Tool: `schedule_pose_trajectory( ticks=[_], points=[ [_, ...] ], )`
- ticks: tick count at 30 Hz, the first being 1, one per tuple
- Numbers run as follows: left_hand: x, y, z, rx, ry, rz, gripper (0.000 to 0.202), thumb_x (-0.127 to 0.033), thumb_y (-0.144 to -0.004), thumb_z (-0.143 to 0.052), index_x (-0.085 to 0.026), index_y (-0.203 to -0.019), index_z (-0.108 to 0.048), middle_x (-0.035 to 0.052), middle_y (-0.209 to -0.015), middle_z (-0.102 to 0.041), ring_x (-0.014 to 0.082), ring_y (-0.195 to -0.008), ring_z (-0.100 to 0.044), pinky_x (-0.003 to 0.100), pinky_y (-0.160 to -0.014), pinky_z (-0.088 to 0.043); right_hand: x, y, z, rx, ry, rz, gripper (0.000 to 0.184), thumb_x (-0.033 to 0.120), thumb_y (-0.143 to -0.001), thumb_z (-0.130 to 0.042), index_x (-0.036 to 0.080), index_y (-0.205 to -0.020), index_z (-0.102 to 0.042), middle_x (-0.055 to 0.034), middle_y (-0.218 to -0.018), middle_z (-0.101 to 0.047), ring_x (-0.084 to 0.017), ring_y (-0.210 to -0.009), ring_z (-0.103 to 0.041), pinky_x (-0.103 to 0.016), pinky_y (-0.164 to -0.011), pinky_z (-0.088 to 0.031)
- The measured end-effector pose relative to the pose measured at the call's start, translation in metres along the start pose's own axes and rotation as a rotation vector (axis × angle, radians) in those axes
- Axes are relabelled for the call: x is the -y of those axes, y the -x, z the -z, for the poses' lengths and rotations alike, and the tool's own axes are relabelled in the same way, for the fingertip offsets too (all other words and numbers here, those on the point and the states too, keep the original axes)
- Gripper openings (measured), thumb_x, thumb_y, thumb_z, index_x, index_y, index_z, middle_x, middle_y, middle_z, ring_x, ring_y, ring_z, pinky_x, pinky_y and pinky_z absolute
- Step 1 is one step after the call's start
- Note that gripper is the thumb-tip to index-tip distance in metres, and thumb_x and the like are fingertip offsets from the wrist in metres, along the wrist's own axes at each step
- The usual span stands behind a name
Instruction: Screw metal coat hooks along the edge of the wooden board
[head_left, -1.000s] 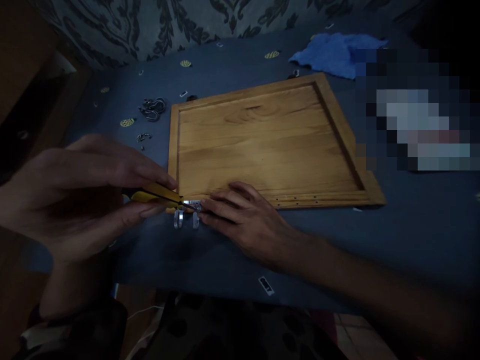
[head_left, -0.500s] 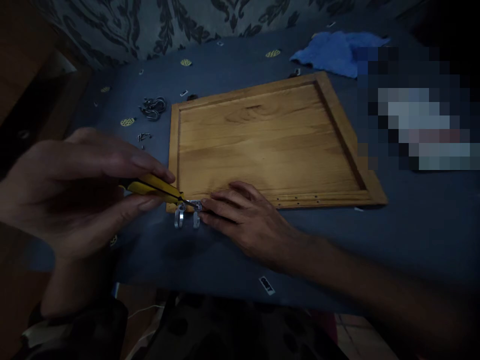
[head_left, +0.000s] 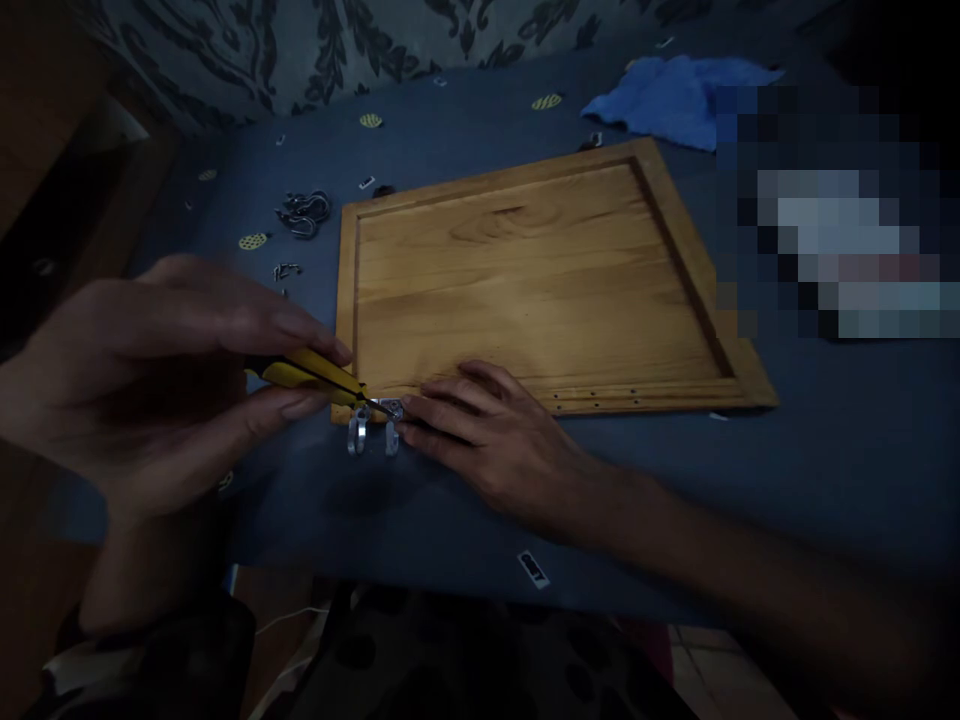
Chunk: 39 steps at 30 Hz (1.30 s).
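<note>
My left hand [head_left: 187, 370] is closed on a yellow and black screwdriver [head_left: 319, 380], held between thumb and fingers. Its tip meets a silver metal double hook [head_left: 358, 430] at the near left corner of a framed wooden board [head_left: 525, 270]. My right hand [head_left: 502, 435] lies along the board's near edge. Its thumb and index finger grip the right end of the hook's plate, while the other fingers rest on the wood. The screw head under the tip is too small to make out. Several small dark holes [head_left: 595, 404] run along the near edge to the right.
Several loose metal hooks [head_left: 304, 212] and a few small screws [head_left: 286, 270] lie left of the board on the patterned blue cloth [head_left: 637, 530]. A crumpled blue rag [head_left: 679, 95] sits at the back right. A blurred-out object [head_left: 840, 220] is at the right.
Almost nothing differs. The view has shifted slightly, and both hands keep the same hold on the screwdriver and the hook.
</note>
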<state>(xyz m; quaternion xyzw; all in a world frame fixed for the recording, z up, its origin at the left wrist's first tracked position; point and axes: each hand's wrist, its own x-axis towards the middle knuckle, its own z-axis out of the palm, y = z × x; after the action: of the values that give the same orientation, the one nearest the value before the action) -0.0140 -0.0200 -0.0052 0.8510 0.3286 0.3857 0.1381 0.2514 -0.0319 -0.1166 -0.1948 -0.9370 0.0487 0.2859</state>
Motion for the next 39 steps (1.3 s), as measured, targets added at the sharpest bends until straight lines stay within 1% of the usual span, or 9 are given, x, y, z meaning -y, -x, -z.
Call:
schedule_pose_trajectory(
  ticks=[4,9,13,16,19,25,31,34,39],
  points=[
    [0.0,0.002,0.005,0.047,-0.018,0.081,0.047,-0.016,-0.075,-0.079,-0.048,-0.109,-0.076,-0.0091,-0.098,-0.08,0.0267,-0.075,-0.074,0.052,-0.058,-0.062,-0.001,0.0,-0.002,0.014,0.006,0.007,0.029,0.013,-0.105,-0.045,0.018,-0.12,-0.07,-0.0044,-0.126,-0.074,-0.025,-0.118,-0.062,-0.049,-0.104,-0.047],
    [-0.001,-0.001,0.01,0.135,-0.056,0.131,0.037,-0.022,-0.072,-0.083,-0.044,-0.102,-0.079,-0.0052,-0.091,-0.08,0.0286,-0.071,-0.074,0.053,-0.053,-0.059,-0.001,0.0,-0.003,0.029,0.052,0.005,0.031,0.015,-0.105,-0.044,0.023,-0.121,-0.069,-0.0018,-0.127,-0.074,-0.023,-0.118,-0.062,-0.046,-0.105,-0.046],
    [-0.009,-0.005,-0.002,0.0,-0.027,0.136,0.03,-0.025,-0.073,-0.084,-0.044,-0.096,-0.08,-0.0063,-0.087,-0.08,0.0257,-0.068,-0.072,0.051,-0.054,-0.06,0.0,0.001,-0.003,0.037,0.056,0.008,0.031,0.015,-0.104,-0.046,0.023,-0.124,-0.068,-0.0033,-0.129,-0.073,-0.023,-0.12,-0.061,-0.046,-0.106,-0.045],
    [-0.016,-0.004,-0.011,-0.034,-0.006,0.142,0.029,-0.024,-0.075,-0.084,-0.043,-0.097,-0.08,-0.006,-0.088,-0.08,0.0239,-0.069,-0.072,0.049,-0.057,-0.062,0.0,0.001,-0.003,0.044,0.054,0.003,0.03,0.014,-0.103,-0.049,0.022,-0.124,-0.069,-0.0034,-0.129,-0.074,-0.024,-0.12,-0.061,-0.048,-0.107,-0.045],
    [-0.016,-0.002,-0.012,-0.066,0.022,0.131,0.034,-0.021,-0.076,-0.082,-0.045,-0.1,-0.079,-0.006,-0.091,-0.079,0.0241,-0.072,-0.071,0.049,-0.059,-0.063,0.0,0.001,-0.004,0.041,0.063,0.01,0.029,0.014,-0.103,-0.051,0.023,-0.124,-0.069,-0.0034,-0.129,-0.074,-0.023,-0.12,-0.061,-0.048,-0.107,-0.044],
    [-0.01,-0.003,-0.006,0.04,0.007,0.1,0.042,-0.017,-0.074,-0.081,-0.046,-0.104,-0.078,-0.0067,-0.092,-0.079,0.0247,-0.071,-0.072,0.048,-0.058,-0.064,-0.001,0.002,-0.003,-0.002,0.052,0.033,0.03,0.015,-0.106,-0.046,0.019,-0.125,-0.069,-0.006,-0.128,-0.074,-0.025,-0.118,-0.062,-0.051,-0.105,-0.048],
    [-0.017,0.004,-0.019,-0.169,-0.028,0.125,0.039,-0.02,-0.076,-0.08,-0.048,-0.103,-0.077,-0.0047,-0.091,-0.078,0.027,-0.072,-0.07,0.052,-0.058,-0.063,0.003,0.001,0.0,0.047,0.039,-0.014,0.029,0.018,-0.108,-0.045,0.021,-0.126,-0.069,-0.0046,-0.132,-0.073,-0.025,-0.126,-0.061,-0.057,-0.112,-0.046],
    [-0.016,0.004,-0.02,-0.144,-0.018,0.109,0.04,-0.02,-0.074,-0.08,-0.047,-0.104,-0.078,-0.0039,-0.089,-0.078,0.0268,-0.071,-0.071,0.051,-0.055,-0.062,0.005,0.0,0.001,0.024,0.0,-0.045,0.03,0.018,-0.109,-0.044,0.022,-0.123,-0.07,-0.0026,-0.131,-0.074,-0.023,-0.129,-0.061,-0.055,-0.118,-0.043],
    [-0.014,0.001,-0.016,-0.116,-0.027,0.074,0.043,-0.018,-0.074,-0.079,-0.048,-0.105,-0.078,-0.0031,-0.087,-0.079,0.0273,-0.068,-0.07,0.051,-0.052,-0.06,0.003,0.001,-0.003,-0.004,-0.048,0.004,0.03,0.019,-0.11,-0.042,0.018,-0.121,-0.069,-0.0027,-0.129,-0.075,-0.022,-0.13,-0.061,-0.054,-0.118,-0.043]
  ],
)
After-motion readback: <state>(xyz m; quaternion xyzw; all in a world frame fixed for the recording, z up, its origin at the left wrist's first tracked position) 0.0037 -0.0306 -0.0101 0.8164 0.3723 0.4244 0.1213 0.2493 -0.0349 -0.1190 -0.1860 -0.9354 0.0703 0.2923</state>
